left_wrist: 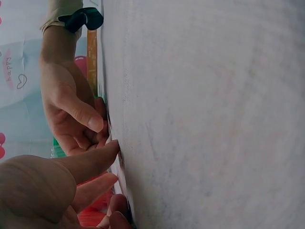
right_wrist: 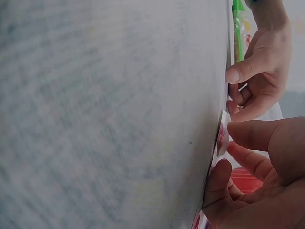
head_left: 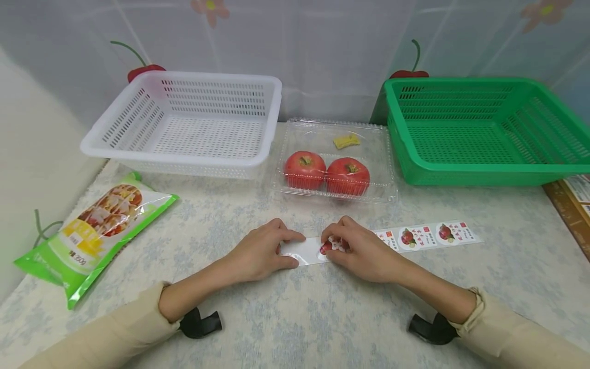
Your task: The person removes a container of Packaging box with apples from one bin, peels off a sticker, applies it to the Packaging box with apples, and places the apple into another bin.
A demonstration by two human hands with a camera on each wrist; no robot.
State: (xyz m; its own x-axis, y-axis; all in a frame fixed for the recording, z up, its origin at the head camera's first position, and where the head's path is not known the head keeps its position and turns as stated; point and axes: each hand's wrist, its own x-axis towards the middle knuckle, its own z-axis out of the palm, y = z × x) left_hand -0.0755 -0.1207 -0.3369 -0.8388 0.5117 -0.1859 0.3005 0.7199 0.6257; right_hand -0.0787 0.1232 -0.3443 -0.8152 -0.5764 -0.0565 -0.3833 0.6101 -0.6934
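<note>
A white strip of stickers (head_left: 415,239) printed with red fruit lies across the table, its left part bare glossy backing (head_left: 304,250). My left hand (head_left: 260,250) presses that bare end with outstretched thumb and forefinger, one near each long edge. Just to its right, my right hand (head_left: 369,251) pinches a fruit sticker (head_left: 326,248) between thumb and fingers. The edge of this sticker (right_wrist: 222,134) stands up from the table at the thumb tip in the right wrist view. Behind the hands, a clear lidded box (head_left: 378,192) holds two red round fruits (head_left: 305,170).
A white basket (head_left: 253,159) stands at the back left, a green basket (head_left: 479,174) at the back right. A yellow slip (head_left: 346,141) shows at the clear box. On the left lies a green food bag (head_left: 99,230). A brown-edged item (head_left: 569,210) is at the right edge.
</note>
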